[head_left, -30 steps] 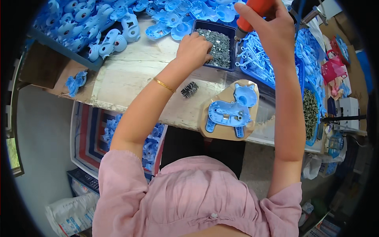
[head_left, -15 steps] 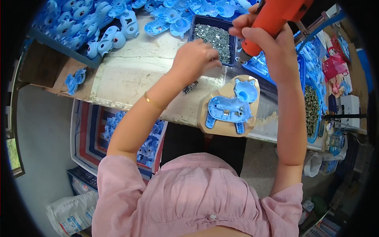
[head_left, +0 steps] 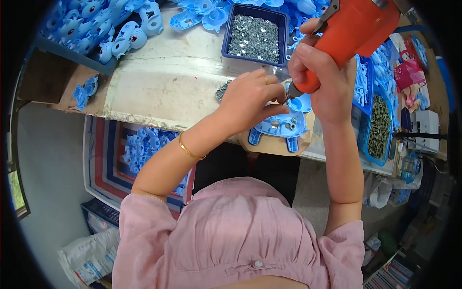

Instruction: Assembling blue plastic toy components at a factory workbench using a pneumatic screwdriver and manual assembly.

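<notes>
My right hand grips an orange power screwdriver, held tip-down over a blue plastic toy shell. The shell lies on a wooden jig at the bench's front edge. My left hand is pinched at the screwdriver's tip, fingers closed as if on a small screw that I cannot make out. A small pile of screws lies just left of that hand.
A dark blue tray of silver screws sits behind the hands. Heaps of blue toy shells fill the back left. A blue bin of dark screws stands at right. A striped sack of blue parts lies under the bench.
My left hand came back from the screw tray to the toy shell. My right hand brought the orange screwdriver down from above to the shell.
</notes>
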Available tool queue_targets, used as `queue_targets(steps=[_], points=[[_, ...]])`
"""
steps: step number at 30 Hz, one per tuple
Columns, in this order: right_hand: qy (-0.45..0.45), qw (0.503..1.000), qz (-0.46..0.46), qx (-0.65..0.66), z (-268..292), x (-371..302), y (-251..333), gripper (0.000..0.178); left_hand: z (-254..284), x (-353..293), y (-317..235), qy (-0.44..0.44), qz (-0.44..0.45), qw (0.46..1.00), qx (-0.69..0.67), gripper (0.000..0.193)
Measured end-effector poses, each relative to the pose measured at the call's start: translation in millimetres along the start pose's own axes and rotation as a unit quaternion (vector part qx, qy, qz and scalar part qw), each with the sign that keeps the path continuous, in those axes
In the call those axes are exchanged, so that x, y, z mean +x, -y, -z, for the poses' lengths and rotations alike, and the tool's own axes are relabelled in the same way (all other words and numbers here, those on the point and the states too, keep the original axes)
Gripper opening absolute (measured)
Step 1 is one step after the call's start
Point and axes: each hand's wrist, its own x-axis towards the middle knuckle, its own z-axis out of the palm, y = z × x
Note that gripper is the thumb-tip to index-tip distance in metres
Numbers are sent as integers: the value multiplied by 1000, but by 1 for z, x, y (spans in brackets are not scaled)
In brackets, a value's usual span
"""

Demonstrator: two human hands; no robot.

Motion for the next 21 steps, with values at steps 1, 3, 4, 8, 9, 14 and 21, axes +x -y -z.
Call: queue_targets(steps=[1, 3, 4, 8, 9, 14, 21], points=[[0, 1000, -1, 0, 0, -1, 0, 34, -1, 0, 0, 1, 1, 1000, -1, 23], [4, 1000, 11, -2, 0, -2, -1, 34, -2, -1, -1, 5, -6, 1000, 9, 22], [3, 1000, 10, -2, 1, -2, -1, 34, -2, 0, -1, 5, -6, 1000, 8, 22], [8, 1000, 9, -23, 1, -3, 1, 34, -2, -1, -4, 10, -12, 1000, -7, 20], [9, 1000, 7, -23, 1, -4, 1, 34, -1, -1, -5, 15, -8, 1000, -11, 20], [25, 1000, -4, -6, 3, -7, 0, 33, 2, -3, -9, 43, 2, 998, -46, 16], [35, 998, -37, -26, -3, -20, -5, 32, 5, -11, -2, 63, -7, 997, -34, 51]])
